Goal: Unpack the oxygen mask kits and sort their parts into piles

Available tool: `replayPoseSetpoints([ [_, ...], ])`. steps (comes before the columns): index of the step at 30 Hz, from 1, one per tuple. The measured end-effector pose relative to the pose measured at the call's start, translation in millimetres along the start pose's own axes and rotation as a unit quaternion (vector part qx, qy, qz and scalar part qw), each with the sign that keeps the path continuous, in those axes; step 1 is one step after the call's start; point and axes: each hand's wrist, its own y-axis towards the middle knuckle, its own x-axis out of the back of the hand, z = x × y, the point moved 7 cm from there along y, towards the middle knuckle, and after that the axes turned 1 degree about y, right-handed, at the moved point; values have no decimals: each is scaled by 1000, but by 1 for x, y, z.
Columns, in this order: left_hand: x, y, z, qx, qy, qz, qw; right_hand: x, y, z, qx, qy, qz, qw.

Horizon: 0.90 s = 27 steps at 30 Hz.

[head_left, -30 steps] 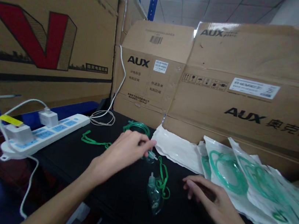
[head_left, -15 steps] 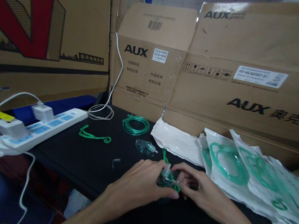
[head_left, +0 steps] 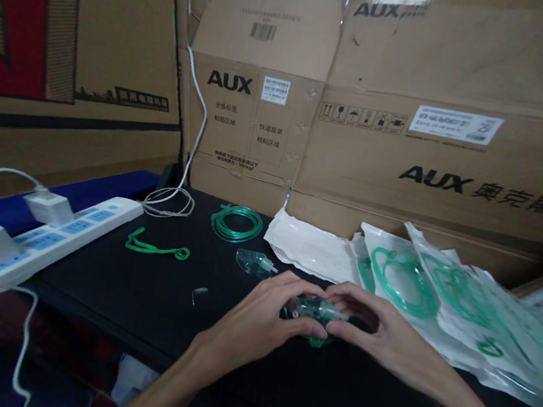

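Observation:
My left hand (head_left: 259, 323) and my right hand (head_left: 379, 336) meet over the black table (head_left: 147, 294), both closed around a clear plastic mask (head_left: 309, 311) with a green strap. A second clear mask piece (head_left: 253, 263) lies just beyond my left hand. Farther back rests a coil of green tubing (head_left: 237, 223), and a loose green strap (head_left: 154, 248) lies to the left. A small clear clip (head_left: 198, 295) sits on the table left of my left hand.
Sealed bags with green tubing (head_left: 421, 292) and a white pouch (head_left: 310, 249) are spread at the right. A white power strip (head_left: 44, 239) with plugs overhangs the left table edge. Large cardboard boxes (head_left: 415, 116) wall in the back and left.
My left hand let go of the far mask piece and came back to the nearer mask. Both hands closed on it and turned it between them. The view shifted right and down.

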Motion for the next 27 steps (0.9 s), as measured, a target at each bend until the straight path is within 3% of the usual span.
replayPoseSetpoints([
  [4, 0, 0, 5, 20, -49, -5, 999, -18, 1, -5, -20, 107, 61, 992],
  [11, 5, 0, 18, 63, -111, -72, 989, -23, 0, -5, -49, 130, 82, 987],
  [17, 16, -3, 22, 84, -64, -169, 980, -13, 6, -8, -40, 115, 24, 992],
  [19, 14, -2, 19, 80, -46, -143, 985, -12, 8, -12, -34, 129, 14, 991],
  [23, 1, -1, 9, 53, -22, -34, 998, -17, 9, -18, -28, 181, 21, 983],
  [27, -2, -1, 7, 50, -44, 3, 998, -20, 6, -13, -30, 208, 33, 977],
])
